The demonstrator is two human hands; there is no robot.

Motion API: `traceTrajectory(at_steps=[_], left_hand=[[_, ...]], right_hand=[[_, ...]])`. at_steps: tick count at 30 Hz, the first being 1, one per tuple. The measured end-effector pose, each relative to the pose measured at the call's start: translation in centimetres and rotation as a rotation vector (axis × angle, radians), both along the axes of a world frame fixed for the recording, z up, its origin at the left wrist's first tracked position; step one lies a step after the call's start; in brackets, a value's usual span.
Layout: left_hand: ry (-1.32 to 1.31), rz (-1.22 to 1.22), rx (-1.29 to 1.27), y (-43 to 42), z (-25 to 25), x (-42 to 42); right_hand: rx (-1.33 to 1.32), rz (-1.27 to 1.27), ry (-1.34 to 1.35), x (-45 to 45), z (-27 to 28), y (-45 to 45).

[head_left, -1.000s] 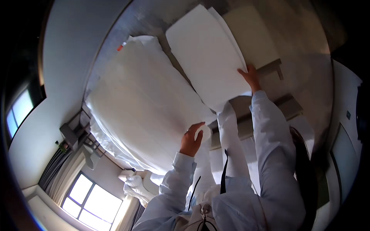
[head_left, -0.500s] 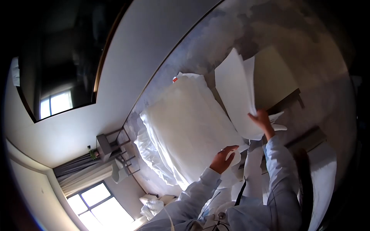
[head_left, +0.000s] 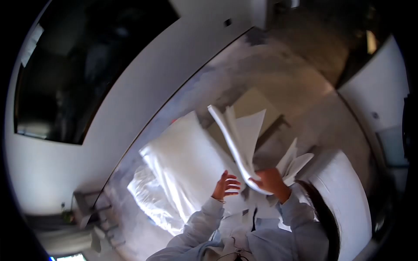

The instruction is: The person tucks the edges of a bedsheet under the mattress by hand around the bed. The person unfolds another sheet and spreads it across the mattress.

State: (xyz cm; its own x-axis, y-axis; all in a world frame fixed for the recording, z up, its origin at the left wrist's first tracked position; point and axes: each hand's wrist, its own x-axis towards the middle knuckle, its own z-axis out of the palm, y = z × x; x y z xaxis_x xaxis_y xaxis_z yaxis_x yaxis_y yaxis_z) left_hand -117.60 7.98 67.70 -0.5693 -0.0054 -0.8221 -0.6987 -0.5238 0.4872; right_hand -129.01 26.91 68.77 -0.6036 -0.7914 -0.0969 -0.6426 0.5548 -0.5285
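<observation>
Two pale blue-grey sleeves (head_left: pixel 298 222) extend toward the near side of a large, pale white, flat-topped bundle (head_left: pixel 189 152) lying on a mottled grey floor (head_left: pixel 305 108). The right hand (head_left: pixel 272 182), to the right of the bundle, is closed over the near ends of several thin, flexible white sheets (head_left: pixel 233 143); the finger overlap is partly blurred, but the hold looks firm. These sheets stand up from the hand just beside the bundle's right edge, the leftmost one narrow and curled, another opening out into a pointed flap. More white flaps (head_left: pixel 294 163) stick out past the hand, farther from the bundle; whether they belong to the same stack, I cannot tell.

The left hand (head_left: pixel 226 185) is at the bundle's near right corner, half open, fingers spread and slightly bent, with nothing visible in it. Whether it touches the bundle cannot be told.

Shiny, crumpled clear plastic wrapping (head_left: pixel 152 198) runs along the bundle's left side. A flat beige rectangular panel (head_left: pixel 257 104) lies beyond the bundle to the right. Well apart from the bundle, a smooth, broad white curved surface (head_left: pixel 348 204) stands to its right, and a large black glossy screen (head_left: pixel 87 65) to its upper left.
</observation>
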Motion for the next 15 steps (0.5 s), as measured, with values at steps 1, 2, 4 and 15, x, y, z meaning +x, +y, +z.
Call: traceTrajectory(at_steps=[1, 2, 4, 15], left_hand=[[0.001, -0.08, 0.011, 0.6, 0.2, 0.6], [0.036, -0.165, 0.006, 1.5, 1.3, 1.5], [0.095, -0.368, -0.025, 2.8, 4.8, 2.2], [0.23, -1.061, -0.11, 13.6, 5.7, 5.8]], right_hand=[[-0.024, -0.037, 0.022, 2.6, 1.5, 1.9], [0.015, -0.064, 0.024, 5.4, 3.4, 3.8], [0.007, -0.132, 0.031, 10.3, 7.6, 6.2], [0.213, -0.422, 0.039, 26.2, 13.9, 15.8]])
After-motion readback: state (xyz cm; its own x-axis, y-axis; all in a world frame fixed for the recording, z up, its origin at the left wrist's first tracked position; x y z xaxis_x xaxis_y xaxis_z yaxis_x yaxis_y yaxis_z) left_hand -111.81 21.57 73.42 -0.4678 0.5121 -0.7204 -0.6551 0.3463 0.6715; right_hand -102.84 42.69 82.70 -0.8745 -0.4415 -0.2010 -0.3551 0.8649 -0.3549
